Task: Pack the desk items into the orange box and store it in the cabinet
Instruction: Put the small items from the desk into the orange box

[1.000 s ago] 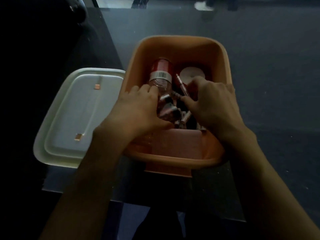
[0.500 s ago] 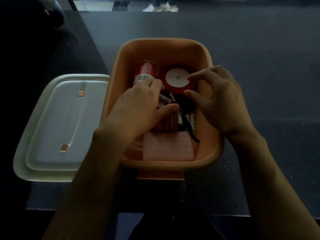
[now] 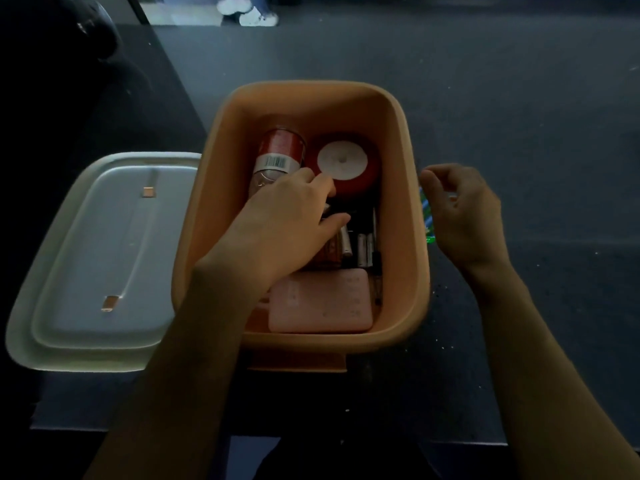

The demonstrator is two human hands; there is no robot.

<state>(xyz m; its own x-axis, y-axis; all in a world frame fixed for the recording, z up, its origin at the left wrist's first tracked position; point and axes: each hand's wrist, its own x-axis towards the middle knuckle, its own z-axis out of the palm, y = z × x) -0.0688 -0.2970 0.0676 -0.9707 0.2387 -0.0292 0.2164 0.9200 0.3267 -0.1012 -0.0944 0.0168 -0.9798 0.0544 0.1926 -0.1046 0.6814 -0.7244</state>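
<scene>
The orange box [image 3: 412, 188] stands open on the dark desk. Inside lie a red can with a barcode label [image 3: 278, 157], a red roll with a white core [image 3: 346, 164], several batteries and pens [image 3: 363, 247] and a pink flat case [image 3: 322, 303]. My left hand [image 3: 287, 223] reaches into the box, fingers spread over the small items by the can; whether it grips anything is hidden. My right hand [image 3: 464, 216] hovers outside the box's right wall, fingers loosely curled and holding nothing, beside a green and blue item [image 3: 427, 220].
The pale lid [image 3: 97, 265] lies flat on the desk just left of the box. A dark rounded object [image 3: 93, 32] sits at the far left. A person's white shoes [image 3: 249, 12] show on the floor beyond the desk. The desk's near edge [image 3: 242, 434] runs below the box.
My right hand has come out of the box and moved right, past its wall. My left hand has stayed inside, shifting toward the red roll.
</scene>
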